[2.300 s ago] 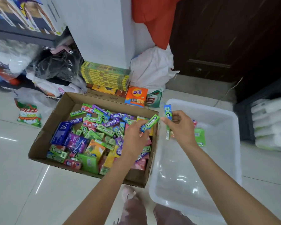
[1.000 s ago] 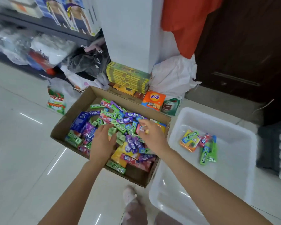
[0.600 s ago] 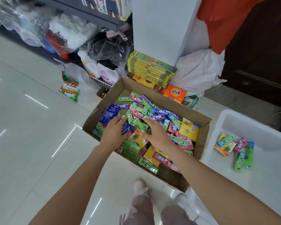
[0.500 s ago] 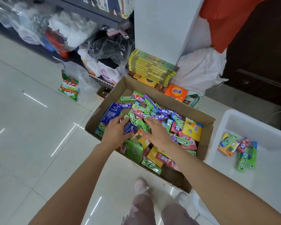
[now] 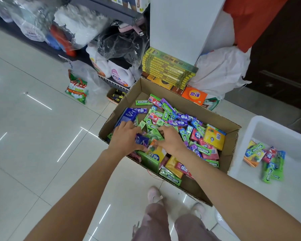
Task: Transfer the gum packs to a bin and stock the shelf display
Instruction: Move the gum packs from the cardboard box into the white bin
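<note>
So, both hands are buried in the cardboard box, which is heaped with gum packs. A purple pack is gripped by the left hand near the box's front-left corner. The right hand is curled down over a green pack just beside it, though a real grip can't be made out. A few packs are already lying in the white bin, right of the box.
</note>
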Demonstrator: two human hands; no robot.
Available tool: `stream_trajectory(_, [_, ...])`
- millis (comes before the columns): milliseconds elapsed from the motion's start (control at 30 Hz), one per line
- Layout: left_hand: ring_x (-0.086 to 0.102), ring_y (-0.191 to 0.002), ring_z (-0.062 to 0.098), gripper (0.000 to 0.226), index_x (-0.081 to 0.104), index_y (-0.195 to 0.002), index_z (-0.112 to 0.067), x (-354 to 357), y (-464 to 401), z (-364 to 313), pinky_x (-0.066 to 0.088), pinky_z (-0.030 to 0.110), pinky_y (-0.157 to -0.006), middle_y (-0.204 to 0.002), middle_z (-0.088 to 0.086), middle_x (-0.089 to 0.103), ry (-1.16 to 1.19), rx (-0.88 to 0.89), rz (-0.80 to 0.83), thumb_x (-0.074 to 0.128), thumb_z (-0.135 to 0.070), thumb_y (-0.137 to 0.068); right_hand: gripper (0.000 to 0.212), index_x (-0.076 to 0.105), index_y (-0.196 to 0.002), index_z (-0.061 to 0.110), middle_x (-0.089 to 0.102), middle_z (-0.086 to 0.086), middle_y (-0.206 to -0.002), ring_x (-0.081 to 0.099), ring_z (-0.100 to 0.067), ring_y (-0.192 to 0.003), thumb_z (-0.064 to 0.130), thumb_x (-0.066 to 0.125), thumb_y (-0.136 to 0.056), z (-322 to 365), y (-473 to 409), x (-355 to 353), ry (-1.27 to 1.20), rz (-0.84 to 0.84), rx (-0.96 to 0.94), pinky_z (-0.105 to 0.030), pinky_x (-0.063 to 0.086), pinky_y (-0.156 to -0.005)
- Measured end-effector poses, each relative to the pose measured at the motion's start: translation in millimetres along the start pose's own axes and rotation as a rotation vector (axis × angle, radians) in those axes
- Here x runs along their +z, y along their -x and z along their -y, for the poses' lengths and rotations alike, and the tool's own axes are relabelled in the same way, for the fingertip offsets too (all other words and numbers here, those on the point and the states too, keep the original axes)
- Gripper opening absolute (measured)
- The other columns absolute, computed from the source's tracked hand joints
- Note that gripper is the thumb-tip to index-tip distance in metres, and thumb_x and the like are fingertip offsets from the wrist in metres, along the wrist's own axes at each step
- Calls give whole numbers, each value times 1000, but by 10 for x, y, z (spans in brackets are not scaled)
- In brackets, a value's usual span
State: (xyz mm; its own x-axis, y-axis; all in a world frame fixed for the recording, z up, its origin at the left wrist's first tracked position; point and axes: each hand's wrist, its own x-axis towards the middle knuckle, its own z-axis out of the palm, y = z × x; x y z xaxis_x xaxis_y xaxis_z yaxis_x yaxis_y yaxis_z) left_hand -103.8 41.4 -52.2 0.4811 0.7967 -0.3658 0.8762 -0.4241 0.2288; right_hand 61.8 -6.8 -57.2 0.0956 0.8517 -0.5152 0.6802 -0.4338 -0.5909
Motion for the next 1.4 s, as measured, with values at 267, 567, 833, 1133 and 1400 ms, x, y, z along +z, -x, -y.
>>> stream_trajectory(267, [61,-88,17,32,57,-104,-21,-197,59,-273,53,34,-76,-90,-6,61,534,-157,-171,68,-39,-81,25,52,-106,12,61,-4,-95,58,-24,-85,18,66,-86,-119,262,-294,-287,-178,-23,-34,45,-74])
stream_trajectory(567, [27,-51,13,42,44,-71,-13,-401,95,-1634,22,25,-47,-57,-2,31,668,-70,-257,60,-50,-84,23,49,-100,22,63,12,-90,60,2,-81,19,67,-86,-872,989,-1042,-579,-627,8,-26,53,-68])
stream_trajectory(833, [60,-95,27,47,57,-118,-6,260,94,-3268,40,28,-73,-102,13,66,530,156,31,57,-43,-89,29,42,-108,15,60,-1,-88,61,-14,-71,8,62,-88,-2247,1766,-1312,-717,-781,218,-30,53,-54])
stream_trajectory(1133, [54,-111,33,34,44,-126,-3,1197,95,-3740,43,37,-84,-121,17,57,291,-49,150,43,-24,-99,36,47,-123,12,65,-13,-100,63,-27,-87,7,57,-89,-3142,1964,-1011,-490,-480,294,-33,50,-73])
stream_trajectory(1400, [49,-118,27,47,35,-142,-11,1032,274,-3647,41,32,-90,-134,12,45,443,-8,-3,45,-11,-96,42,50,-128,11,42,-8,-131,38,-23,-124,5,56,-88,-2994,1934,-1136,-186,-489,170,-19,31,-93])
